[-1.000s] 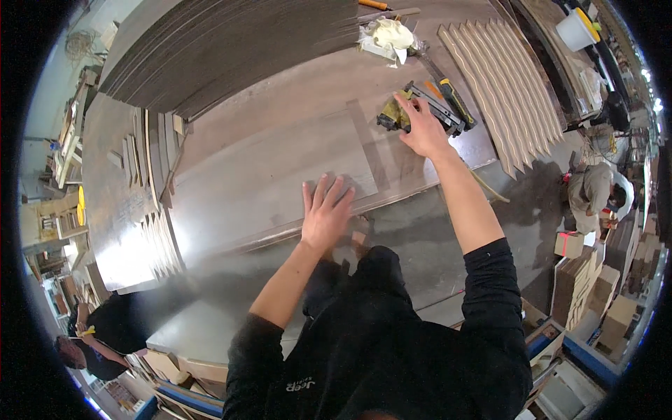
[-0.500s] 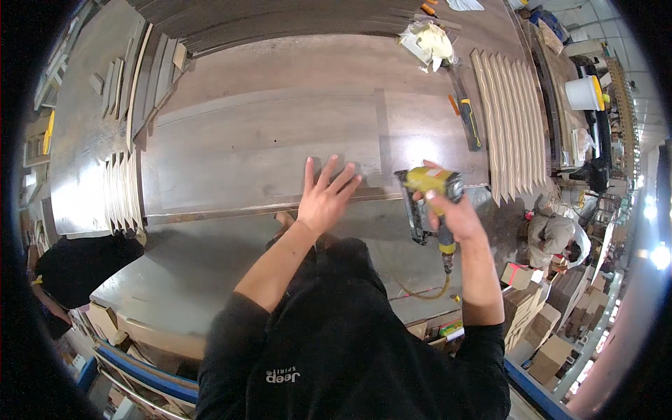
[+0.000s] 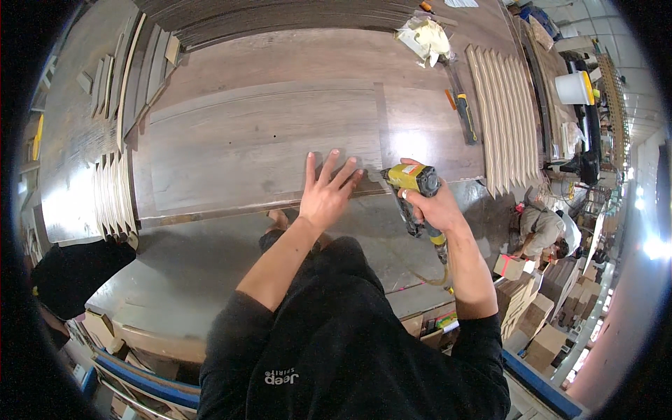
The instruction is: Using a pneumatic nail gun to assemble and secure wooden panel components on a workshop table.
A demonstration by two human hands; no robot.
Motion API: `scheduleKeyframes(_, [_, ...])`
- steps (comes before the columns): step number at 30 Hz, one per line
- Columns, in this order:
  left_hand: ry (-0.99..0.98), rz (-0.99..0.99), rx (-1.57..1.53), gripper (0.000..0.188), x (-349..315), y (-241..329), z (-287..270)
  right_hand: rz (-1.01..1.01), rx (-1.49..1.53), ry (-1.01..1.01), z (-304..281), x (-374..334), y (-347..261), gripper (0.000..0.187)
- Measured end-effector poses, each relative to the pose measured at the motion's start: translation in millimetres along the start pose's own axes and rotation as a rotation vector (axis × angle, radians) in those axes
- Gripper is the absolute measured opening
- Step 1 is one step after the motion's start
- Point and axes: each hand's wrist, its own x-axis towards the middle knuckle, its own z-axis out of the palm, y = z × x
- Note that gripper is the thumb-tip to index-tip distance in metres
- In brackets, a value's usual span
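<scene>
My left hand (image 3: 326, 194) lies flat with fingers spread on the front part of a flat greyish-brown wooden panel (image 3: 231, 140). In my right hand (image 3: 435, 208) is a yellow and black air nail gun (image 3: 416, 178), gripped by its handle. Its nose is at the panel's right front corner, near my left fingertips; whether it touches cannot be made out. A hose (image 3: 435, 281) hangs from the handle's end. The panel lies on a wider brown tabletop (image 3: 280, 59).
Wavy-edged strips (image 3: 505, 119) are stacked on the right, with a similar bundle (image 3: 114, 196) on the left. A yellow-and-black handled tool (image 3: 465, 119) and a crumpled pale cloth (image 3: 428, 40) lie far right. Another person (image 3: 542, 227) bends over boxes at right; a dark-clothed person (image 3: 77, 273) is at left.
The nail gun in my right hand has moved left and slightly forward to the panel's edge. My left hand stays on the panel. The view has shifted slightly.
</scene>
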Motion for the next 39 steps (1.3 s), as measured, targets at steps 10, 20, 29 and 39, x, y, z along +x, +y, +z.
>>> scheduleKeyframes(10, [-0.027, -0.002, -0.026, 0.049, 3, 0, -7, -0.004, 0.149, 0.027, 6, -13, 1, 0.060])
scheduleKeyframes(20, [-0.104, -0.005, -0.048, 0.066, 2, -1, -10, 0.018, 0.105, 0.005, 17, -20, 11, 0.062])
scheduleKeyframes(29, [-0.085, -0.006, -0.047, 0.060, 2, 1, -9, 0.010, 0.067, 0.016, 21, -18, 10, 0.061])
scheduleKeyframes(39, [-0.069, -0.008, -0.033, 0.052, 1, -1, -8, 0.049, -0.004, -0.003, 22, -21, 0, 0.065])
